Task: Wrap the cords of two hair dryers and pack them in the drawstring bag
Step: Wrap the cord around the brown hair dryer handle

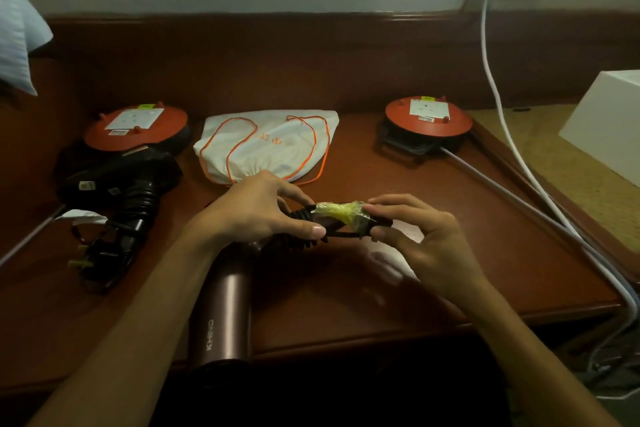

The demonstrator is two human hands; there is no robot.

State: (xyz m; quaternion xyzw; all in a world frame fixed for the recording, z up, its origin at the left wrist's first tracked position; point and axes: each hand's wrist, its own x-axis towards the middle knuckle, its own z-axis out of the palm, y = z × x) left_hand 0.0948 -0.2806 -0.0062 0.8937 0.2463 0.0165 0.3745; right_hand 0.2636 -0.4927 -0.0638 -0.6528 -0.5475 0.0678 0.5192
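1. Head view: the white cloth drawstring bag with orange cord [273, 146] lay flat at the back of the reddish-brown wooden worktop [450, 253]; every place below is given from that bag.
2. In front of the bag, the left hand [256, 208] curled its fingers and thumb round the black coiled cord [304, 243] of the bronze-pink metallic hair dryer [225, 315].
3. The right hand [412, 232], in front and to the right of the bag, pinched the end of the same cord bundle, where a yellow wrapping under clear tape [343, 215] covered it.
4. The bronze-pink dryer's barrel ran from beneath the hands to the worktop's near edge.
5. Left of the bag lay the black hair dryer [131, 180], its black cord and plug [100, 260] in a loose heap in front of it.
6. One round orange cable reel [135, 128] sat just left of the bag, touching the black dryer; another orange reel [427, 121] sat to the right, apart from the bag.
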